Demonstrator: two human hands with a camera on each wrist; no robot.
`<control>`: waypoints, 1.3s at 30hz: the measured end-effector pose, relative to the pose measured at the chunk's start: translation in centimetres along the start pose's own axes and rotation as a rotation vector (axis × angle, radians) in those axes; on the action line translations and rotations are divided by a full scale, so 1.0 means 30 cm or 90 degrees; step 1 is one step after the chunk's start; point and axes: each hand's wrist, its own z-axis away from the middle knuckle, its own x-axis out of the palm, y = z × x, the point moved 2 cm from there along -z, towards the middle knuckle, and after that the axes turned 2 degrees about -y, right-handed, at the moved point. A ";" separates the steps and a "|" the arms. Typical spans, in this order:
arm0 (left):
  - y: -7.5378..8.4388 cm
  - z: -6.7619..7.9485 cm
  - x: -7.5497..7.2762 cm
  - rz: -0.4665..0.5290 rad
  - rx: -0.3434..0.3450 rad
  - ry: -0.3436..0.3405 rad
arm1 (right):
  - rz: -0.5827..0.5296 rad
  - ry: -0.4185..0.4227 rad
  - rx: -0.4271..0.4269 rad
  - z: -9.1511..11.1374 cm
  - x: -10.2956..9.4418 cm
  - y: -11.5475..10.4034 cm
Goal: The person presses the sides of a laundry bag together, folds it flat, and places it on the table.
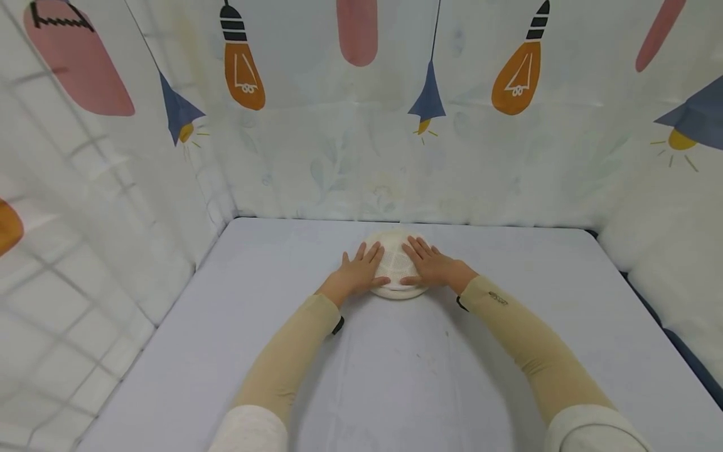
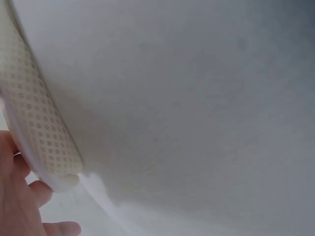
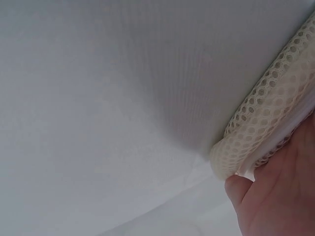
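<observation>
A round, cream mesh pouch-like item (image 1: 395, 257) with a rounded rim lies near the far edge of the table. In both wrist views its honeycomb mesh side (image 2: 42, 113) shows close up, with a smooth pale band along it; its exact kind is unclear. My left hand (image 1: 357, 271) rests on its left side with fingers spread and fairly straight. On the opposite side my right hand (image 1: 435, 267) lies flat, fingers also spread, thumb towards the near rim. The right wrist view shows the thumb and palm (image 3: 280, 191) against the mesh edge.
The table (image 1: 384, 376) has a pale cloth cover. Behind it hangs a white curtain (image 1: 316, 169) printed with lamps and bulbs, and more fabric closes in the left and right sides.
</observation>
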 end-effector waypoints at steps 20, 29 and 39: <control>-0.006 -0.006 0.001 0.031 0.007 -0.003 | -0.028 0.003 -0.010 0.011 -0.012 0.001; -0.016 -0.007 0.000 0.014 0.004 -0.007 | -0.022 -0.002 -0.018 0.020 -0.029 -0.014; -0.014 -0.004 0.000 0.023 0.012 0.003 | -0.036 0.023 -0.035 0.030 -0.034 -0.014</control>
